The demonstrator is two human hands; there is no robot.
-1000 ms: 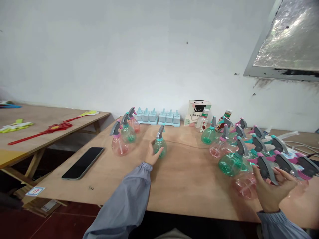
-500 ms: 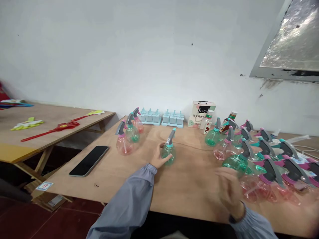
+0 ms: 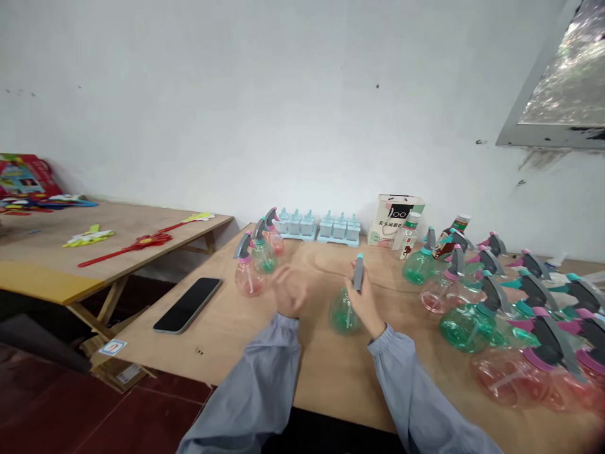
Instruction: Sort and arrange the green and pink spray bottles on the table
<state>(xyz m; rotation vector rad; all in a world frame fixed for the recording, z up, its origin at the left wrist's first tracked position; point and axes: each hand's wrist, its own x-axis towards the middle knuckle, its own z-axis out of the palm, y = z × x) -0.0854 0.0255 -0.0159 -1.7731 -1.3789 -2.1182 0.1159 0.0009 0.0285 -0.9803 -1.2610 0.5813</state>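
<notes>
My right hand [image 3: 363, 299] grips a green spray bottle [image 3: 344, 313] around its neck, just below the grey trigger head with its teal nozzle. The bottle is near the middle of the table, close to the surface. My left hand [image 3: 289, 290] is off to its left, touching no bottle that I can make out, its fingers smeared by motion. Beyond it stand a pink spray bottle [image 3: 249, 277], a green one [image 3: 264, 256] and another pink one [image 3: 275, 240] in a slanting row.
Several more spray bottles [image 3: 467, 326] crowd the right side. Light-blue popsicle moulds [image 3: 339, 231], a paper bag [image 3: 394, 221] and a glass bottle [image 3: 408, 238] stand by the wall. A phone [image 3: 188, 306] lies at left. Hand clappers [image 3: 142, 243] lie on another table [image 3: 61, 277].
My left hand has let go of the green spray bottle and moved left. My right hand has come over from the bottles at right and taken hold of that green bottle.
</notes>
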